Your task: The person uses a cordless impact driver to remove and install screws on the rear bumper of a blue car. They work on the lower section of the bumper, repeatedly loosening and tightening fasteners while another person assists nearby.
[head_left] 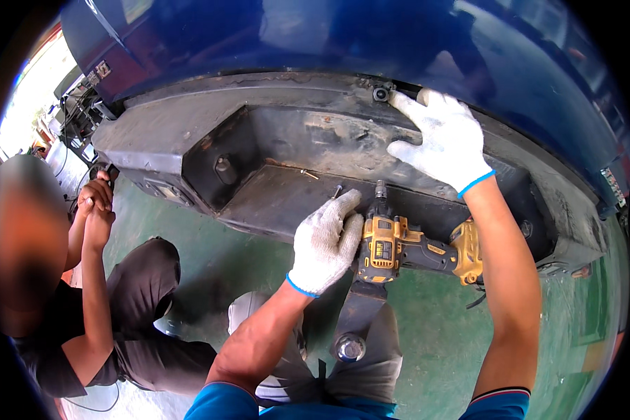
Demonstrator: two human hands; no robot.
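My left hand (327, 243), in a white knit glove with a blue cuff, is closed with curled fingers above the bumper's front edge. A small bolt (337, 190) sticks out at its fingertips. Close to its thumb lies a yellow and black cordless drill (383, 245), its socket chuck pointing toward the truck body and its battery beneath my right forearm. My right hand (444, 136), gloved alike, is spread open. Its fingertips reach into the gap between the blue body panel (315, 35) and the black bumper (168, 129), beside a small black camera (380, 94).
A thin brassy screw or pin (309, 173) lies on the recessed step. At the left another person (91, 280) crouches, hands together near the bumper's end. Below the drill, a dark flat bracket (360, 308) reaches toward a round metal piece (350, 348). The floor (441, 336) is green.
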